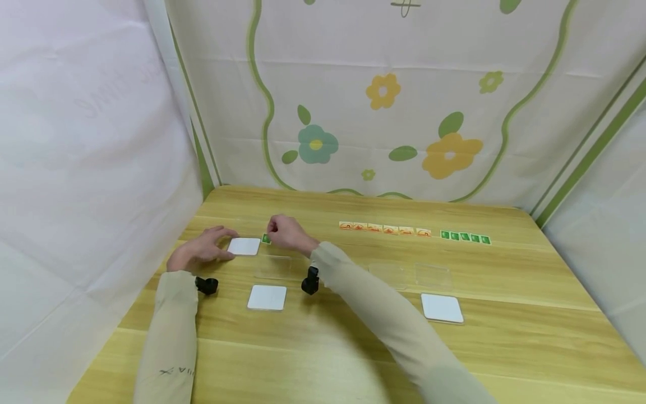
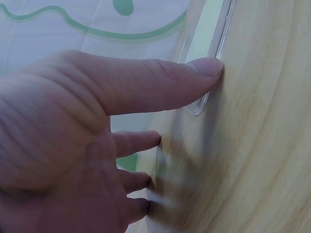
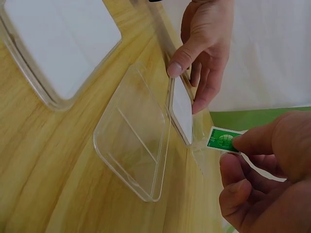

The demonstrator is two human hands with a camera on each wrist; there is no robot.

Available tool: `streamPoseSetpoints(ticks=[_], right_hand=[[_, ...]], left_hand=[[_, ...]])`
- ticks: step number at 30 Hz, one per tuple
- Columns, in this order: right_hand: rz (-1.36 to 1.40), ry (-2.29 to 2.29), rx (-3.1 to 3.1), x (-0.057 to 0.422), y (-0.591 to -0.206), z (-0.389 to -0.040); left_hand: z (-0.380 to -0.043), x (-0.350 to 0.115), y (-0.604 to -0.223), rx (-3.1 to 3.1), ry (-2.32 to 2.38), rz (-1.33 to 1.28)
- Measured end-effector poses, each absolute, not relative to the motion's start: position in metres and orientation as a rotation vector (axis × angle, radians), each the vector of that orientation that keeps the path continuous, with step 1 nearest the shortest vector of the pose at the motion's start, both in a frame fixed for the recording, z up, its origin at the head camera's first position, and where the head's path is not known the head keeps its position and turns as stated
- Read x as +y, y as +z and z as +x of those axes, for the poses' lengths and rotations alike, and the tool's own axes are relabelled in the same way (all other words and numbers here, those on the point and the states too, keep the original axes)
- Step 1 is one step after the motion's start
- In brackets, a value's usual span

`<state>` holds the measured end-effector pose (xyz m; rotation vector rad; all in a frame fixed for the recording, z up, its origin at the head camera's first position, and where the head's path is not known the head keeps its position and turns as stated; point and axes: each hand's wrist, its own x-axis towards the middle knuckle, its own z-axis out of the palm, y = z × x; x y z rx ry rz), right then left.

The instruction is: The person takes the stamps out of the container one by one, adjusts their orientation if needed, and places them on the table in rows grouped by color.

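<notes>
In the head view, my right hand (image 1: pixel 289 231) pinches a small green stamp (image 3: pixel 222 140) with perforated edges between thumb and fingers. The stamp is just right of a flat clear plastic case with a white insert (image 1: pixel 244 246). My left hand (image 1: pixel 206 245) holds that case from its left end, thumb at the near edge and fingers toward the far edge. The left wrist view shows the thumb (image 2: pixel 160 85) against the case rim, the other fingers reaching down near the wood. Close in front of it lies an empty clear case half (image 3: pixel 133 131).
A row of orange stamps (image 1: pixel 374 228) and a row of green stamps (image 1: pixel 465 237) lie toward the back. Nearer are two more white-insert cases, one left (image 1: pixel 267 297), one right (image 1: pixel 442 308). Clear plastic pieces (image 1: pixel 433 275) lie behind the right one. Printed cloth (image 1: pixel 343 101) hangs behind.
</notes>
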<state>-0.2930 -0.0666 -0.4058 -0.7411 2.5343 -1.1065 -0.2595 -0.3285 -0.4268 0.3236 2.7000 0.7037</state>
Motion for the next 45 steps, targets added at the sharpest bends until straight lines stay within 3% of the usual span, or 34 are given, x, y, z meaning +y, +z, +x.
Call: streamPoseSetpoints(ticks=[45], right_hand=[[-0.697,-1.198,2.520,-0.025,-0.394,-0.294]], left_hand=[[-0.260,-0.329,-0.425,2.690,0.710,0.377]])
